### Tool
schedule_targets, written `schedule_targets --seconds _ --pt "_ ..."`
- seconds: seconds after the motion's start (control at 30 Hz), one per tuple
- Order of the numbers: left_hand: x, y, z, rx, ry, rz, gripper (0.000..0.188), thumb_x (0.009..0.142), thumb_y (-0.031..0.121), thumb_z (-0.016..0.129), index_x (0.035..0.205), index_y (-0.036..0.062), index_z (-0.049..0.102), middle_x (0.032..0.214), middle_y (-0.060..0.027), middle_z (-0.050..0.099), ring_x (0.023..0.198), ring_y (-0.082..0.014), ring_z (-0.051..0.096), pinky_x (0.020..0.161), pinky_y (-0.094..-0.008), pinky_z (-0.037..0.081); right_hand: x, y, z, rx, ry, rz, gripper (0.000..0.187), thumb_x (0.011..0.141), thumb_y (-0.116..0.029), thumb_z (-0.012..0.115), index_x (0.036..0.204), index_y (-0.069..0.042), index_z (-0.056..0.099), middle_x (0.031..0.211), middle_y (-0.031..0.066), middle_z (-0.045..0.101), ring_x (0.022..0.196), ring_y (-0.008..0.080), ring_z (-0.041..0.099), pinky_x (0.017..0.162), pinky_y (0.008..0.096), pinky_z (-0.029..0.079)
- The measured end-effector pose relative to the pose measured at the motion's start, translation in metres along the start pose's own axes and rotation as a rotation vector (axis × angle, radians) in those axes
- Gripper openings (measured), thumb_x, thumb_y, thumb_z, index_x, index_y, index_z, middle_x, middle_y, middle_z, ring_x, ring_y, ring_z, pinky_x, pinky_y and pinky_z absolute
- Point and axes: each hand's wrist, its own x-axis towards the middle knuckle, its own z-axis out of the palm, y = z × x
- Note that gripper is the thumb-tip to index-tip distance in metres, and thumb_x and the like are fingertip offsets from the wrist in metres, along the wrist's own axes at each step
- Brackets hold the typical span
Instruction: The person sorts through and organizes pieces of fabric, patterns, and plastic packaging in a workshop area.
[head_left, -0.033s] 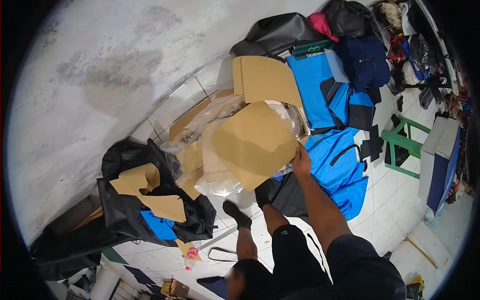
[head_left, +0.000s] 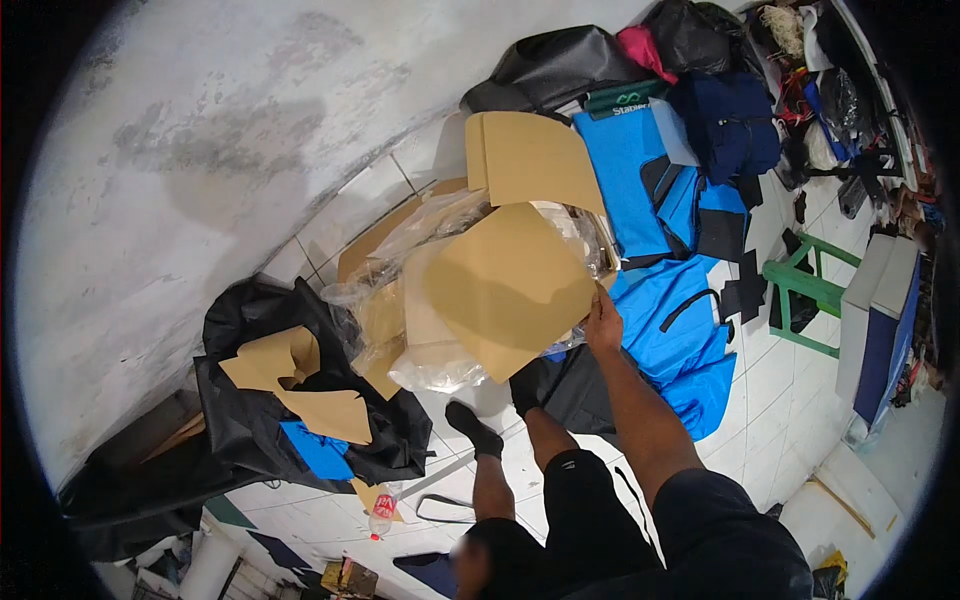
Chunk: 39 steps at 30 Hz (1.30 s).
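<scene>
My right hand [head_left: 603, 322] pinches the right-hand corner of a tan cardboard sheet [head_left: 510, 285] with rounded corners. The sheet lies tilted over a heap of clear plastic wrapping [head_left: 440, 372] and pale sheets, and a shadow falls across it. Just beyond it rests another tan cardboard piece [head_left: 535, 160], which seems to be more than one layer. Blue fabric [head_left: 675, 340] with a black strap spreads on the floor to the right of my hand. My left hand does not show; a blurred skin-toned patch at the lower edge is too unclear to name.
Black sheeting [head_left: 385, 450] with curled tan offcuts [head_left: 330, 412] lies at left. A plastic bottle [head_left: 382, 510] is near my feet. A green stool [head_left: 810, 290] stands at right beside a white-and-blue box [head_left: 875, 325]. Black bags [head_left: 565, 65] line the stained wall [head_left: 220, 130].
</scene>
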Motion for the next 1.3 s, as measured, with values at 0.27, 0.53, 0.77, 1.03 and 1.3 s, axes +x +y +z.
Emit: schedule_targets --seconds 0.27,0.53,0.77,1.03,1.3 --pt "-0.003 0.016 0.005 -0.004 -0.009 -0.024 0.017 0.08 0.018 0.061 0.084 0.0013 0.062 0.079 -0.0149 0.064 0.075 -0.0267 0.064 0.069 -0.0368 0.05 0.013 0.01 -0.013 -0.145 -0.092 0.118 0.037 0.096 -0.026 0.04 0.131 -0.015 0.051 0.095 0.0183 0.066 0.085 0.0334 0.064 0.076 0.0438 0.05" --pt "0.002 0.006 0.008 0.086 -0.018 0.056 0.021 0.081 0.022 0.061 0.083 0.0016 0.061 0.081 -0.0165 0.064 0.079 -0.0322 0.062 0.071 -0.0397 0.049 0.037 -0.008 -0.014 -0.485 -0.008 0.014 0.029 0.093 -0.032 0.044 0.106 -0.013 0.061 0.097 0.0176 0.065 0.088 0.0369 0.063 0.074 0.0472 0.05" --pt "0.0 0.024 0.009 0.11 0.005 0.049 0.021 0.081 0.023 0.06 0.084 0.002 0.061 0.081 -0.0161 0.063 0.078 -0.0329 0.062 0.071 -0.0412 0.048 0.059 -0.003 -0.042 -0.673 -0.131 0.147 0.032 0.089 -0.034 0.044 0.102 -0.01 0.062 0.099 0.0189 0.065 0.091 0.0377 0.062 0.076 0.0476 0.05" --pt "0.004 0.031 0.025 0.267 -0.053 0.211 0.051 0.077 0.037 0.063 0.116 0.0055 0.055 0.117 -0.026 0.051 0.113 -0.0413 0.046 0.092 -0.0486 0.041 0.056 0.004 -0.056 -0.982 -0.534 0.353 0.037 0.083 -0.033 0.052 0.106 -0.007 0.064 0.115 0.014 0.062 0.107 0.0323 0.06 0.084 0.0442 0.05" --pt "0.002 0.04 0.042 0.435 -0.172 0.053 0.075 0.072 0.053 0.064 0.132 0.0107 0.046 0.135 -0.0293 0.034 0.124 -0.0449 0.037 0.101 -0.0503 0.035 0.072 -0.054 -0.041 -1.358 -0.703 0.077 0.03 0.08 -0.033 0.062 0.101 -0.014 0.071 0.106 0.0063 0.068 0.1 0.0245 0.064 0.077 0.0369 0.053"
